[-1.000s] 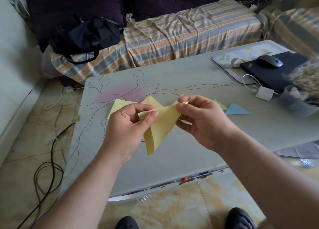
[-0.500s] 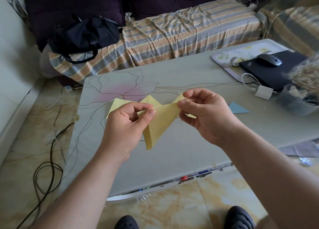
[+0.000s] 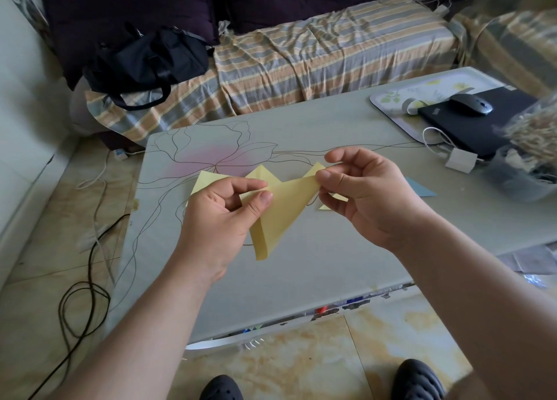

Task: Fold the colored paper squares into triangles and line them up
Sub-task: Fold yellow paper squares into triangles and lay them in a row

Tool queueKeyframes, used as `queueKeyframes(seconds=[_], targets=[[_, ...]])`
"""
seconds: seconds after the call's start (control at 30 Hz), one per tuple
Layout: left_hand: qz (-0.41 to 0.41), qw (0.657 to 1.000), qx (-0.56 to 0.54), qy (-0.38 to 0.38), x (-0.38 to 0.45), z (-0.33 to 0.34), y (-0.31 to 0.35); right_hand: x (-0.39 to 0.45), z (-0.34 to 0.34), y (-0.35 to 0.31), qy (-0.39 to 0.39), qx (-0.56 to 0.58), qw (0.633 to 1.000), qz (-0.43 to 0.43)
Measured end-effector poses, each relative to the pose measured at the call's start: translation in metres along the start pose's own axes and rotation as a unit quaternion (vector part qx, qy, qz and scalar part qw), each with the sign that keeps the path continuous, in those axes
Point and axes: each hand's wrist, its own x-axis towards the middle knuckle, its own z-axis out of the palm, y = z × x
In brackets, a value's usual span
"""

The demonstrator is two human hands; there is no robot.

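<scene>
Both hands up: left hand (image 3: 221, 218) and right hand (image 3: 366, 197) each pinch a corner of the half-folded yellow paper square (image 3: 278, 215) above the grey table (image 3: 316, 267).

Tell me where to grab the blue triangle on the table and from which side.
Judging by its pose, the blue triangle lies flat on the table, its left part hidden behind the right hand. Pinch its exposed right-pointing tip, coming from the right, sliding a fingertip under the thin edge to lift it.

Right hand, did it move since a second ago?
Yes, a little. The right hand shifted right toward the blue triangle, and it now covers that triangle's left corner.
</scene>
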Motion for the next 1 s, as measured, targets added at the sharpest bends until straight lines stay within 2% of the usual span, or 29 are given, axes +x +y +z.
queueKeyframes(seconds=[0.27, 0.77, 1.0], targets=[[0.009, 1.000, 0.028, 0.001, -0.001, 0.001, -0.002, 0.003, -0.002, 0.002, 0.027, 0.001, 1.000, 0.001], [0.018, 1.000, 0.014, 0.003, 0.001, 0.000, -0.003, 0.004, 0.003, 0.005, 0.040, 0.027, 0.999, 0.012], [-0.008, 0.999, -0.029, 0.022, -0.004, 0.017, -0.006, -0.008, 0.027, 0.029, -0.018, 0.001, 0.996, 0.083]])
